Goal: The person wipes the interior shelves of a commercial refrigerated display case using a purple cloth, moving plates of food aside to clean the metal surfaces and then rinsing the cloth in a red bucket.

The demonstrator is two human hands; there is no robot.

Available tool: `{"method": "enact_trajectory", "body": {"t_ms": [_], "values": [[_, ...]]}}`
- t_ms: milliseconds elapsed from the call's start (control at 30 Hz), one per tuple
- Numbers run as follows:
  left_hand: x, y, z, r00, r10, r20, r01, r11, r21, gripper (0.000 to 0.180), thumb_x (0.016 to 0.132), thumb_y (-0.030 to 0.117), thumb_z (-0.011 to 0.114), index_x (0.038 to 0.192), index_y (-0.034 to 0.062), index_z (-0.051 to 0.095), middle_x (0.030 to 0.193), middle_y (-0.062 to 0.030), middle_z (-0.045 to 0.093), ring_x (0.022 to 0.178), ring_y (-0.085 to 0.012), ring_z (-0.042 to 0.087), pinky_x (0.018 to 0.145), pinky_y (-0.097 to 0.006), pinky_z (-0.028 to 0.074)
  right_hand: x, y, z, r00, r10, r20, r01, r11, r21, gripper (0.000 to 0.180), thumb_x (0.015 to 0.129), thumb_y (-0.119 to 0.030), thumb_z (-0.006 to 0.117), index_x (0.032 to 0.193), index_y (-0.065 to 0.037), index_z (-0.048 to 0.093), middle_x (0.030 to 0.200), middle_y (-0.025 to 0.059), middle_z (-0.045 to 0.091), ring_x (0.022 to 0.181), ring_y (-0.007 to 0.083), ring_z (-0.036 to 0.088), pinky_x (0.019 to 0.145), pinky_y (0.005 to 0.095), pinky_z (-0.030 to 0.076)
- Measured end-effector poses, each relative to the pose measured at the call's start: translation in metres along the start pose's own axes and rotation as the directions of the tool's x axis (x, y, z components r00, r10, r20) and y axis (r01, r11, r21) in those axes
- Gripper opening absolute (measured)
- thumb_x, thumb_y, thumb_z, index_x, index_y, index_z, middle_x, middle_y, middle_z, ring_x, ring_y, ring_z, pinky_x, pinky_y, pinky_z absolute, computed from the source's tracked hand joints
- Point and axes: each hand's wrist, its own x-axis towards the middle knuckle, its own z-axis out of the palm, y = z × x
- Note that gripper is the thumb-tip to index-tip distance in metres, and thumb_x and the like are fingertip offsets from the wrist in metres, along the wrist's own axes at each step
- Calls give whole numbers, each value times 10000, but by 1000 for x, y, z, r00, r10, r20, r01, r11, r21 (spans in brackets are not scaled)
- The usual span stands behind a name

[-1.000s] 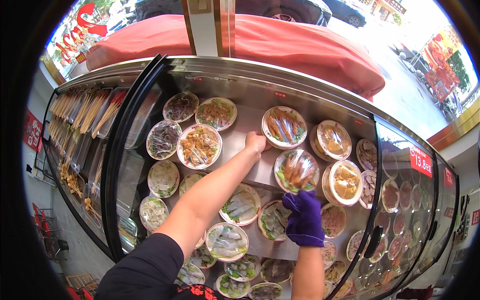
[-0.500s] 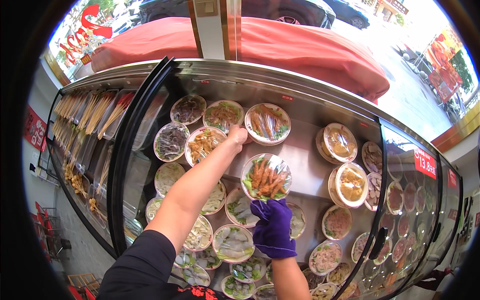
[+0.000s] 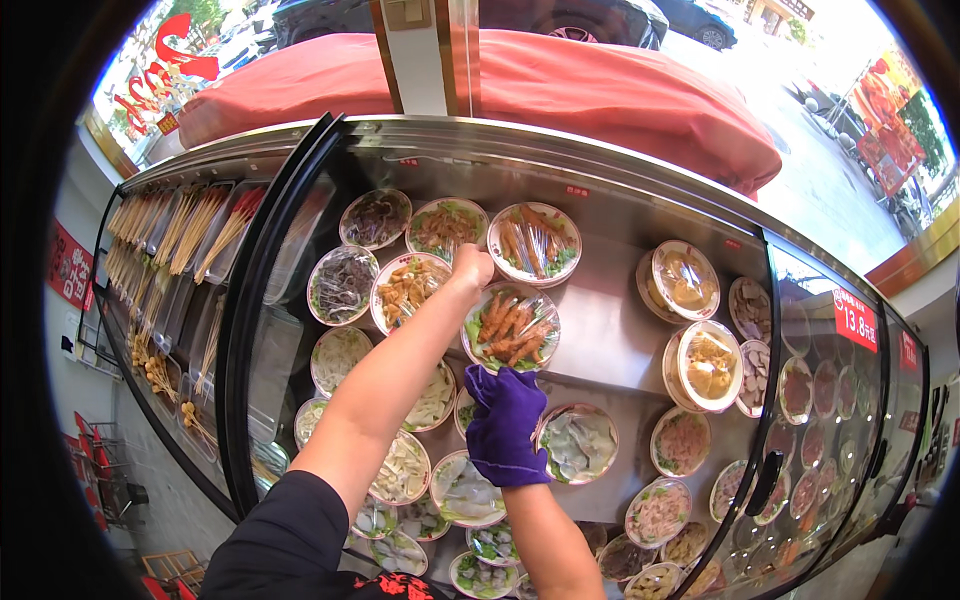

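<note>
My right hand [image 3: 505, 425], in a purple glove, is closed on the near rim of a film-wrapped plate of reddish-brown meat pieces [image 3: 512, 328] on lettuce. That plate is held above the steel shelf, tilted toward me. My bare left hand [image 3: 472, 266] is curled at the back row, its fingertips hidden. It sits between a plate of brown strips on greens [image 3: 447, 228] and a stacked plate of brown meat strips [image 3: 535, 243]. Just left of its wrist lies a plate of yellowish-brown pieces [image 3: 408, 287].
Several wrapped plates of pale slices [image 3: 578, 444] fill the near rows. Stacked plates of yellow food [image 3: 709, 366] stand on the right. Skewers in trays [image 3: 185, 225] lie left behind a black door frame [image 3: 262, 300]. A glass door [image 3: 825, 400] covers the right end.
My right hand has moved left with the plate of reddish-brown meat, bringing it close beside my left wrist. A plate of pale slices behind the glove has come into view. My left hand has shifted slightly.
</note>
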Motion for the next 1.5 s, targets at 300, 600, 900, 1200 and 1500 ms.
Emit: {"method": "enact_trajectory", "body": {"t_ms": [300, 600, 900, 1200, 1500], "values": [[-71, 61, -7, 979, 168, 114, -180, 978, 106, 207, 808, 20, 542, 992, -54, 600, 859, -85, 644, 750, -157, 594, 723, -276, 477, 7, 4, -79, 995, -97, 28, 100, 967, -233, 144, 607, 79, 571, 714, -16, 549, 691, 147, 530, 702, 347, 539, 603, 384, 436], [-231, 22, -50, 979, 152, 138, -147, 988, -44, 150, 886, 34, 516, 1014, -15, 575, 906, -50, 615, 813, -103, 577, 737, -234, 472, 189, 80, -78, 816, 268, -512, -59, 920, 387, 205, 933, -212, 476, 849, -26, 495, 692, 51, 494, 641, 167, 522, 621, 282, 454], [-290, -15, -114, 977, -103, 185, 79, 988, 133, 148, 881, 8, 508, 995, -27, 597, 923, -73, 642, 843, -119, 603, 777, -253, 479, 225, 224, -27, 842, -264, -470, -346, 403, -847, 174, 862, -198, 526, 873, -26, 551, 900, 177, 575, 912, 369, 539, 810, 434, 434], [-299, -34, -104, 944, -194, 266, 196, 980, 19, 138, 894, 13, 503, 985, -27, 600, 912, -67, 646, 848, -107, 602, 781, -242, 481, 222, 211, -69, 982, -183, 51, 153, 604, -783, 142, 814, -188, 521, 791, -59, 577, 918, 167, 591, 893, 368, 550, 754, 414, 460], [-269, -5, -79, 926, -285, 246, 332, 927, -176, 211, 913, 34, 478, 1115, -22, 501, 1036, -124, 602, 895, -183, 612, 819, -304, 512, 203, 199, -64, 928, -338, 156, 372, 830, -416, 139, 721, -74, 560, 826, -52, 648, 901, 118, 640, 873, 300, 605, 772, 357, 486]]}}
